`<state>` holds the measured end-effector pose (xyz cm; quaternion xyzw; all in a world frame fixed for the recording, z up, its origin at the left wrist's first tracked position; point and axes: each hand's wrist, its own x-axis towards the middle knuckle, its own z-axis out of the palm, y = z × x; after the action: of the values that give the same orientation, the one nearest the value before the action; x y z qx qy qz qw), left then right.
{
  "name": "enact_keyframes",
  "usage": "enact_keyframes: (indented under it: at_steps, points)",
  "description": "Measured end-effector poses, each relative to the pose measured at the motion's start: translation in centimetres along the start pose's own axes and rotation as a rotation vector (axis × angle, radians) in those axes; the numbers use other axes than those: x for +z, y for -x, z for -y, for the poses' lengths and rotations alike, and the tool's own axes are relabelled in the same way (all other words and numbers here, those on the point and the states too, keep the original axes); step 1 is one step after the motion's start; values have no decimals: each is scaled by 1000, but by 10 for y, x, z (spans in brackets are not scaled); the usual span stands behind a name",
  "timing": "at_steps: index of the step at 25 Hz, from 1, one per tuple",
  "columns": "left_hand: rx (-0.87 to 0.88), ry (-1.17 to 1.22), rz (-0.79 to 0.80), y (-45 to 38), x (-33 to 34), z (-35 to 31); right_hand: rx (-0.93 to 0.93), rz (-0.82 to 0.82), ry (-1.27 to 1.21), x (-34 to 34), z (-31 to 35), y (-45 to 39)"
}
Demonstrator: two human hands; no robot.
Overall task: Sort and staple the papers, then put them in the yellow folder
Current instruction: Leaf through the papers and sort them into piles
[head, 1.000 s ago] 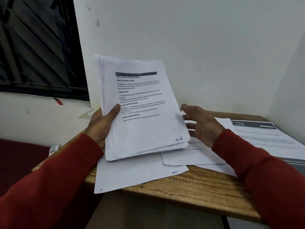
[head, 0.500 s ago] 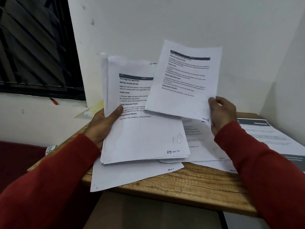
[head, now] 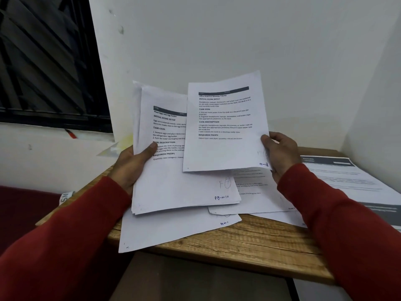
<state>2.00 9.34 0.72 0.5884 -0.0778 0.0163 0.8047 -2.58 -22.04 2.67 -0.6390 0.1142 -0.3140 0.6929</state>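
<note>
Left hand (head: 132, 164) grips paper stack (head: 173, 181), thumb on top; right hand (head: 280, 155) pinches single sheet (head: 223, 148); both upright, long axes vertical.

wooden table (head: 249, 244); loose papers (head: 173, 231) on top

White papers (head: 186, 192), black print; red sleeves (head: 347, 224); wood-grain brown table (head: 249, 242)

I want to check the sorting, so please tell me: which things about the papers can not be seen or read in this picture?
- Stack in the left hand: the lower sheets are covered by the top page in the head view.
- Its printed text is partly covered by the single sheet held by the right hand.
- Sheets on the table: mostly overlapped, their text blurred.
- Printed sheet at right: cut by the frame edge.
- No stapler is visible.
</note>
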Motion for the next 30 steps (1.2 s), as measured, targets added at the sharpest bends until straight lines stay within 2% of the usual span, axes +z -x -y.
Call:
enact_keyframes:
  at_steps: [3, 8, 11, 14, 19, 26, 28, 30]
  points:
    - [-49, 3, -2, -4, -4, 1, 61, 22, -88, -3, 3, 0]
    - [-91, -2, 44, -1, -1, -2, 196, 321, -20, 11, -5, 18]
    - [-155, 3, 105, 4, 3, -4, 217, 384, -21, 20, -10, 30]
    - [-108, -59, 88, 3, 6, -1, 215, 366, -46, 19, -8, 29]
    - [-96, 30, 143, 11, 12, 1, 243, 285, -127, 13, -6, 24]
    - [-98, 66, 133, 12, 11, -2, 169, 190, -110, 7, -3, 14]
    - [-87, 56, 114, 11, 11, -2, 149, 127, -96, 3, -1, 8]
    - [-79, 53, 97, 9, 9, -1, 103, -5, -165, -7, 8, -2]
